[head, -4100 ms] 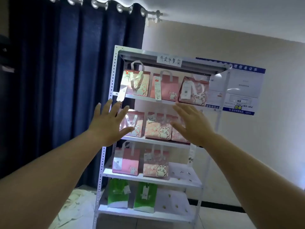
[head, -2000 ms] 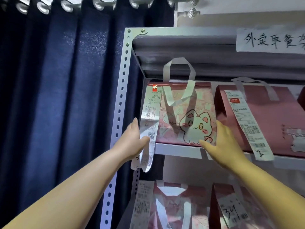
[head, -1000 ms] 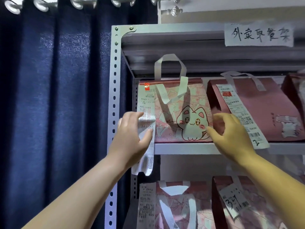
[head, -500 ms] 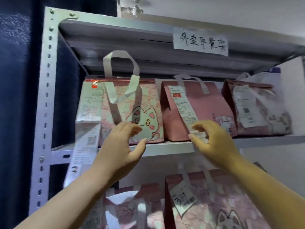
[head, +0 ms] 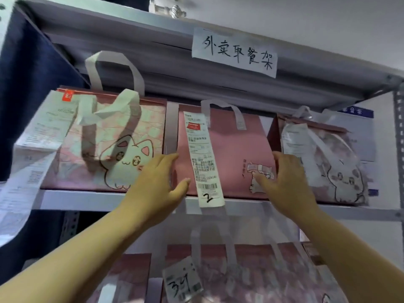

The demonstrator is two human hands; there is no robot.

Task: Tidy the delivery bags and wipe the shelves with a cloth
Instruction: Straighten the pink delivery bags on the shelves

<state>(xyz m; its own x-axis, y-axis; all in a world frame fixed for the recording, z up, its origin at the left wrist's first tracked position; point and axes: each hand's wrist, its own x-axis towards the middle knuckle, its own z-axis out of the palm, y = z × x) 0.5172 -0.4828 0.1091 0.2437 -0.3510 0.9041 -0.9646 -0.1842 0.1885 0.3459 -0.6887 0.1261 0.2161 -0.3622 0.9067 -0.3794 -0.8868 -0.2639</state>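
Both hands flank the middle bag (head: 229, 154): left hand (head: 159, 189) at its 8 o'clock edge, right hand (head: 288, 182) at 4 o'clock, fingers spread, pressing its sides.

A navy curtain (head: 32, 68) hangs at nine o'clock, a curtain-rod finial (head: 177, 11) (silvery, ribbed) sits at twelve against the pale wall (head: 328, 25), and a blue-headed notice (head: 358, 132) hangs at three.
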